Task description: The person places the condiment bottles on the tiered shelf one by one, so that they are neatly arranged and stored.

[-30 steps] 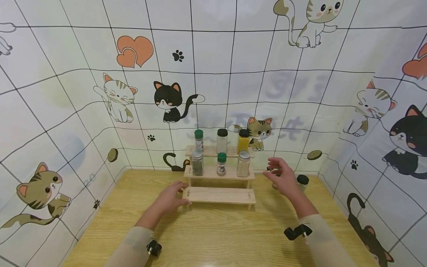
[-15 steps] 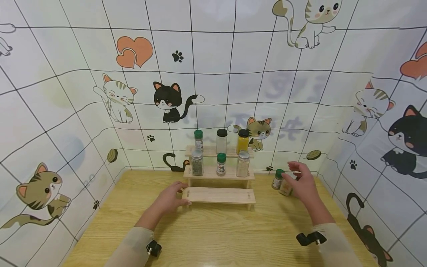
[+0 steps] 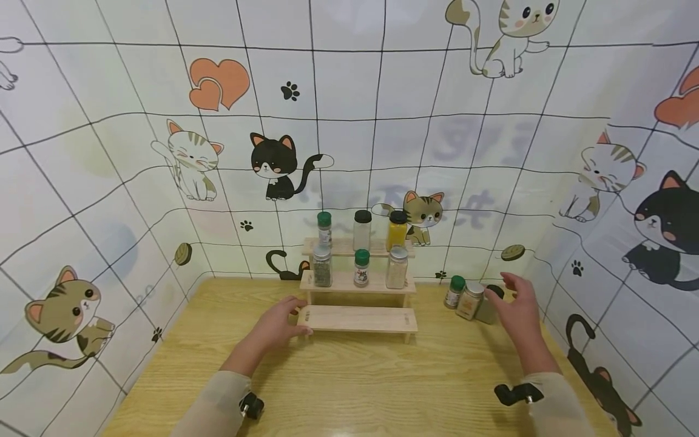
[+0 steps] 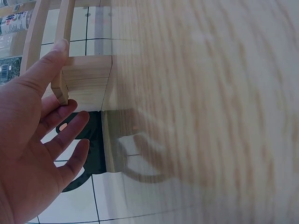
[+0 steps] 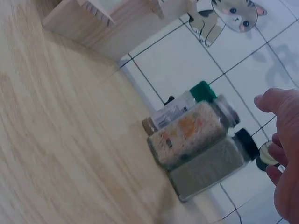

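Observation:
My left hand [image 3: 275,326] holds the left end of a three-tier wooden spice rack [image 3: 357,319]. In the left wrist view its thumb lies on the lowest shelf board [image 4: 58,85] and the index finger is beneath, other fingers spread. My right hand [image 3: 521,309] hovers beside a black-lidded jar [image 3: 486,312] of grey-green powder, its fingers loosely bent and apart from the lid. Left of that jar stand a silver-lidded jar [image 3: 469,302] with pinkish grains and a green-capped shaker [image 3: 454,294]. In the right wrist view, the right hand [image 5: 287,140] holds nothing.
The top shelf carries a green-capped shaker [image 3: 324,229], a black-lidded clear jar [image 3: 363,232] and a yellow jar [image 3: 397,233]. On the middle shelf are a dark-herb jar [image 3: 322,267], a green-capped shaker [image 3: 361,270] and a silver-lidded jar [image 3: 397,269]. Cat-print walls surround the wooden table [image 3: 338,382].
My right hand has moved right, past the loose jars, uncovering the green-capped shaker, then the silver-lidded and black-lidded jars. The left hand stays on the rack.

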The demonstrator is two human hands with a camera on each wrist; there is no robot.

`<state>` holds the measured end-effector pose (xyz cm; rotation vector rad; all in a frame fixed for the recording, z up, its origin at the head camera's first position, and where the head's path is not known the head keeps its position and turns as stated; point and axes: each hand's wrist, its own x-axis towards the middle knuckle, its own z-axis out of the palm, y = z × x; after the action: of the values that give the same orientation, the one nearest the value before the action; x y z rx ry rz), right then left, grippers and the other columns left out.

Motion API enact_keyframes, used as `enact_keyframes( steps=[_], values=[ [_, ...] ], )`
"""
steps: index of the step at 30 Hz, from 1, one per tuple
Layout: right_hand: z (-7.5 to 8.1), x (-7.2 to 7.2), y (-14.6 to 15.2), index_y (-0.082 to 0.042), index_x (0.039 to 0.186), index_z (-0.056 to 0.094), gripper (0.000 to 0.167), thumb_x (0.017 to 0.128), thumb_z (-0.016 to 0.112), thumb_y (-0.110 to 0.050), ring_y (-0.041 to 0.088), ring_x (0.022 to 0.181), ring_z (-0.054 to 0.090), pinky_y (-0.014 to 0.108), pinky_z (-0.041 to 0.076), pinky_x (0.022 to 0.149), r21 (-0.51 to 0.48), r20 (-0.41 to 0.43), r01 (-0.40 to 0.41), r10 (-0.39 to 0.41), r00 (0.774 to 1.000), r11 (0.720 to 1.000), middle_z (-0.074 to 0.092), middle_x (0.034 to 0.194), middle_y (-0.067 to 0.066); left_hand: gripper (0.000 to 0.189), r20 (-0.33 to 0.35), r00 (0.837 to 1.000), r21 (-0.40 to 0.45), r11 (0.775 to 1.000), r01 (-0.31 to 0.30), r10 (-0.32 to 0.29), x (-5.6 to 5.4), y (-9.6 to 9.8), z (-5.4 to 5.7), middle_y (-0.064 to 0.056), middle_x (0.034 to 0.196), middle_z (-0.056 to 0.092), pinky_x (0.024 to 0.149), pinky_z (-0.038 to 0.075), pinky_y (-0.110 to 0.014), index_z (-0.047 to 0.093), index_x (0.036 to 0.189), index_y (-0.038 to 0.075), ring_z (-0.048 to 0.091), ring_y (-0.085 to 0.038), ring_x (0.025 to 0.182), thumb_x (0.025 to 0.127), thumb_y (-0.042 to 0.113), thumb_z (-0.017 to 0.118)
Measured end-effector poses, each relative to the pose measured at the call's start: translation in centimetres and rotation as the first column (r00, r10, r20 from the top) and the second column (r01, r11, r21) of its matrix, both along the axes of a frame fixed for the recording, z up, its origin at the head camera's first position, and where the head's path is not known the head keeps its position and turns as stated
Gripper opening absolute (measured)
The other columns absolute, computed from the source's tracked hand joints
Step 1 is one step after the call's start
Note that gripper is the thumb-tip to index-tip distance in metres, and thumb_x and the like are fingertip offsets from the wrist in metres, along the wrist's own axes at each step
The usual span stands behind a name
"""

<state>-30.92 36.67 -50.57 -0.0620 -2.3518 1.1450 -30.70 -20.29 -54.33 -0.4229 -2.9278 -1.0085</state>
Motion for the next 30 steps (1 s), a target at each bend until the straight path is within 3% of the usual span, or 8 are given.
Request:
enact_keyframes(
  steps=[8,15,20,22,25,30],
  values=[
    [-2.0,-0.4,1.1,0.005,0.162,0.044,0.068,0.106,0.077,-0.015,0.051,0.139,0.047,0.067,0.041,0.113,-0.062,0.056,-0.008,0.011,0.998,0.998,0.047,0.151,0.033,0.068,0.000,1.000,0.003,1.000,0.010,-0.010,0.1,0.1,0.2,-0.003,0.139,0.066,0.103,0.058,-0.058,0.069,0.146,0.009,0.069,-0.030,0.124,0.089,0.035,0.096],
    [-3.6,-1.0,1.1,-0.001,0.172,0.030,0.084,0.107,0.077,-0.024,0.052,0.148,0.042,0.067,0.039,0.120,-0.135,0.141,0.007,0.012,0.990,0.991,0.039,0.162,0.035,0.069,0.006,1.000,0.007,1.000,0.012,-0.012,0.2,0.2,0.4,-0.005,0.141,0.065,0.103,0.057,-0.058,0.068,0.147,0.009,0.069,-0.031,0.125,0.090,0.035,0.096],
    [-4.4,-1.6,0.8,-0.002,0.173,0.027,0.088,0.107,0.078,-0.030,0.051,0.148,0.042,0.065,0.041,0.117,-0.165,0.156,0.024,0.002,0.988,0.986,0.037,0.165,0.034,0.069,0.007,1.000,0.011,1.000,0.015,-0.015,0.0,0.0,0.2,-0.005,0.143,0.065,0.103,0.057,-0.058,0.068,0.147,0.009,0.069,-0.030,0.125,0.090,0.035,0.096],
    [-4.6,-1.7,0.7,-0.004,0.172,0.028,0.087,0.107,0.077,-0.033,0.048,0.147,0.045,0.059,0.045,0.112,-0.174,0.164,0.036,-0.008,0.986,0.984,0.041,0.163,0.032,0.069,0.007,1.000,0.012,1.000,0.016,-0.016,0.0,0.0,0.2,-0.005,0.143,0.064,0.103,0.057,-0.058,0.068,0.147,0.010,0.069,-0.031,0.125,0.090,0.036,0.095],
    [-4.8,-1.7,0.5,-0.006,0.171,0.033,0.083,0.107,0.076,-0.036,0.043,0.146,0.048,0.040,0.049,0.104,-0.189,0.162,0.048,-0.017,0.987,0.981,0.047,0.159,0.028,0.069,0.011,1.000,0.016,1.000,0.016,-0.016,0.0,0.0,0.2,-0.005,0.144,0.064,0.103,0.057,-0.058,0.068,0.147,0.010,0.069,-0.031,0.126,0.090,0.036,0.095],
    [-5.1,-1.8,0.3,-0.003,0.162,0.046,0.065,0.108,0.075,-0.026,0.037,0.140,0.053,0.016,0.045,0.092,-0.207,0.112,0.073,-0.051,0.992,0.976,0.053,0.153,0.024,0.070,0.018,1.000,0.016,1.000,0.013,-0.013,0.0,0.0,0.3,-0.006,0.147,0.063,0.103,0.057,-0.059,0.067,0.149,0.010,0.069,-0.031,0.126,0.090,0.037,0.095]
  ],
)
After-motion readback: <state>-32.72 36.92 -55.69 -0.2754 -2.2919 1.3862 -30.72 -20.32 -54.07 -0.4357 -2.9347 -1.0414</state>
